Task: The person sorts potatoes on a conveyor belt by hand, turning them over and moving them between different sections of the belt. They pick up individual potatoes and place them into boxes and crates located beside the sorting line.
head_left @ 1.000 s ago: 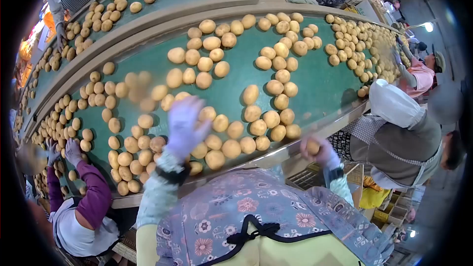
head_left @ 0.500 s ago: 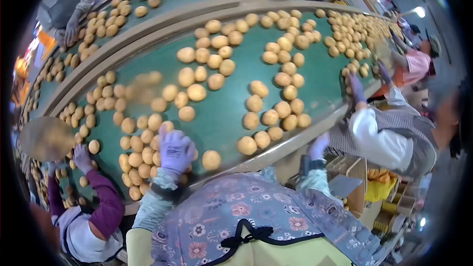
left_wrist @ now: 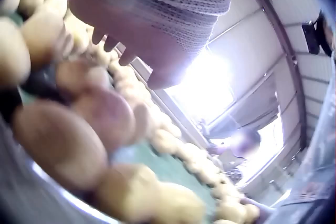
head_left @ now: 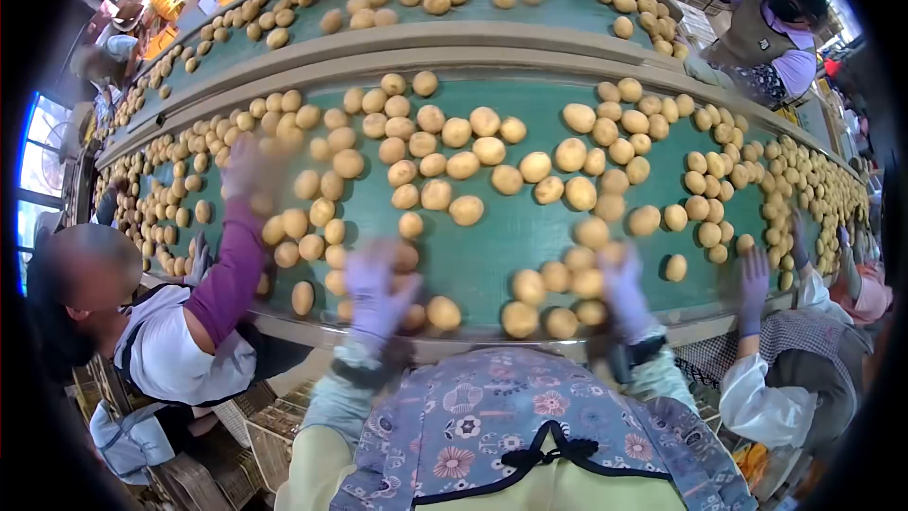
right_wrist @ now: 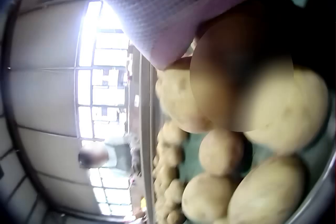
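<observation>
Both hands wear lavender knit gloves and reach over the near edge of a green conveyor belt (head_left: 492, 270). The left hand (head_left: 376, 293), blurred, has its fingers extended among several potatoes, with a single potato (head_left: 443, 313) just to its right. In the left wrist view the fingers of the left hand (left_wrist: 152, 29) spread above a larger potato (left_wrist: 60, 145). The right hand (head_left: 626, 293) lies along the right side of a potato cluster (head_left: 561, 323), fingers pointing forward. Seen from the right wrist, the right hand (right_wrist: 168, 14) overlaps a potato (right_wrist: 181, 95); its fingertips are hidden.
Potatoes (head_left: 463, 166) cover much of the belt, denser toward both ends. A raised beige divider (head_left: 426, 43) separates a second belt (head_left: 473, 11) behind. A worker in purple sleeves (head_left: 227, 274) reaches in at left; another in white sleeves (head_left: 771, 407) stands at right. Crates (head_left: 284, 426) stand below.
The head view has swung to face the belt squarely. The right hand, holding a potato below the edge one second ago, is now over the belt beside potatoes. The left hand remains among potatoes.
</observation>
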### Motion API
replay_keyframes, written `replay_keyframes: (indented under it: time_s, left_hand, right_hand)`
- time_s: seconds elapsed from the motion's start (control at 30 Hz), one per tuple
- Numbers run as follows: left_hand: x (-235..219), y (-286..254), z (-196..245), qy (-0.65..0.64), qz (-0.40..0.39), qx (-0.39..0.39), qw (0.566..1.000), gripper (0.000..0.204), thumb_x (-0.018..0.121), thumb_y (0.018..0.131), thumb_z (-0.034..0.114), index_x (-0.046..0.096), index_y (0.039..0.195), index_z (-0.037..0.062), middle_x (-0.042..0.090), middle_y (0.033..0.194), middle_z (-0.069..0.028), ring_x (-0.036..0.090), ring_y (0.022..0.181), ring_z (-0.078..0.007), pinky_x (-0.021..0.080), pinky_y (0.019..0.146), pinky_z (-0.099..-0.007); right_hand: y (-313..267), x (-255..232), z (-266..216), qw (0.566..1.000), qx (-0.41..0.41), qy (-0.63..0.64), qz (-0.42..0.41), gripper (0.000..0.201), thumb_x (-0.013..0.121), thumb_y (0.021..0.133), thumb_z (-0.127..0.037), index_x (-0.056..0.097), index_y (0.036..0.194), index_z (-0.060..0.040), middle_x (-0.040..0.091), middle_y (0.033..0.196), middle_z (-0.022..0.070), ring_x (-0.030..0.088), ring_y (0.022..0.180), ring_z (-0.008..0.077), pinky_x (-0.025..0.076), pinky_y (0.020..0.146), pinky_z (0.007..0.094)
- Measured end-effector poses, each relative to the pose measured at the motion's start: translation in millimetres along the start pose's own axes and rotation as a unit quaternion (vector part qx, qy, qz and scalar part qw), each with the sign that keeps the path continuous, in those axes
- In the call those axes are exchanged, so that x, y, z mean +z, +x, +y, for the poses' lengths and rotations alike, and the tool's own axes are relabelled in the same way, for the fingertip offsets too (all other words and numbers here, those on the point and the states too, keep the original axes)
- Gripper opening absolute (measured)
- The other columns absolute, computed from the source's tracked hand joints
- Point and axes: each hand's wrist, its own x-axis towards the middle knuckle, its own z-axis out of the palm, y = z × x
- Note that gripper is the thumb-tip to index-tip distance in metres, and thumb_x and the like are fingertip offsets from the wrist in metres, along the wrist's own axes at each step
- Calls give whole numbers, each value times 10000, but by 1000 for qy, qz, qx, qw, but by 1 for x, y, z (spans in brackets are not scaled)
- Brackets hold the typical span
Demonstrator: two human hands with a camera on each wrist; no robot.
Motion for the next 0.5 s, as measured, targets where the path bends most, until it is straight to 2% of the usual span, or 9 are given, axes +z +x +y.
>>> replay_keyframes:
  time_s: [0.07, 0.1, 0.17, 0.23, 0.3, 0.4, 0.43, 0.47, 0.5]
  left_hand:
    - [14, -4, 21, 11, -87, 86, 992, 817, 878, 824, 510, 638, 1506, 129, 620, 1541, -163, 566, 1434, -413, 283, 1281, -671]
    - [32, -14, 10, 31, -81, 150, 985, 869, 878, 814, 546, 617, 1538, 143, 599, 1577, -163, 553, 1473, -404, 237, 1314, -686]
    - [27, -5, -31, 54, -92, 103, 989, 929, 895, 803, 562, 578, 1595, 194, 510, 1665, -186, 497, 1532, -412, 216, 1325, -695]
    - [-41, 23, -57, 22, -150, -21, 988, 886, 905, 806, 532, 613, 1571, 194, 496, 1669, -218, 487, 1514, -466, 289, 1284, -672]
    - [-19, -3, -162, 144, 46, 27, 988, 771, 896, 825, 482, 672, 1492, 167, 571, 1600, -190, 520, 1464, -458, 342, 1241, -643]
    - [-53, 15, -258, 154, 70, -118, 978, 681, 863, 893, 410, 680, 1457, 76, 626, 1527, -231, 580, 1376, -467, 429, 1170, -576]
    - [-67, 32, -273, 100, 52, -208, 972, 666, 846, 921, 389, 670, 1467, 51, 646, 1501, -247, 599, 1354, -464, 450, 1159, -552]
    - [-55, 40, -291, 138, 141, -177, 964, 648, 821, 950, 357, 657, 1496, 49, 663, 1490, -249, 629, 1314, -453, 473, 1145, -518]
    - [-50, 61, -281, 141, 197, -106, 965, 609, 815, 958, 346, 667, 1467, 46, 683, 1449, -233, 614, 1343, -447, 463, 1153, -527]
  right_hand:
    - [-8, 83, -15, 979, -181, -75, -62, 971, 684, 1099, -550, 226, 1762, -8, 397, 1608, 319, 363, 1534, 474, 298, 1325, 518]
    - [-10, 118, -45, 980, -122, -100, -122, 957, 708, 1086, -534, 252, 1764, -37, 427, 1597, 321, 442, 1473, 457, 363, 1282, 521]
    - [-22, 148, -111, 944, -151, -9, -293, 844, 731, 1073, -488, 396, 1711, -48, 518, 1546, 296, 580, 1347, 402, 469, 1199, 489]
    - [5, 154, -148, 929, -226, -22, -293, 695, 739, 1066, -452, 552, 1601, -50, 611, 1480, 258, 595, 1364, 386, 491, 1184, 484]
    - [60, 142, -154, 935, -303, -107, -148, 591, 746, 1049, -398, 631, 1509, -46, 664, 1425, 241, 590, 1405, 374, 499, 1179, 488]
    - [136, 124, -142, 961, -260, -90, -14, 593, 744, 1025, -371, 627, 1521, -70, 652, 1440, 261, 570, 1418, 408, 491, 1182, 478]
    - [164, 127, -109, 879, -362, -291, 112, 625, 745, 1005, -395, 619, 1530, -80, 639, 1451, 256, 561, 1412, 426, 459, 1204, 515]
    - [178, 130, -92, 731, -434, -475, 225, 657, 747, 986, -418, 611, 1539, -90, 627, 1461, 251, 551, 1405, 444, 426, 1225, 552]
    - [151, 144, -105, 839, -383, -359, 141, 709, 744, 972, -462, 592, 1561, -99, 585, 1510, 264, 513, 1442, 465, 367, 1246, 612]
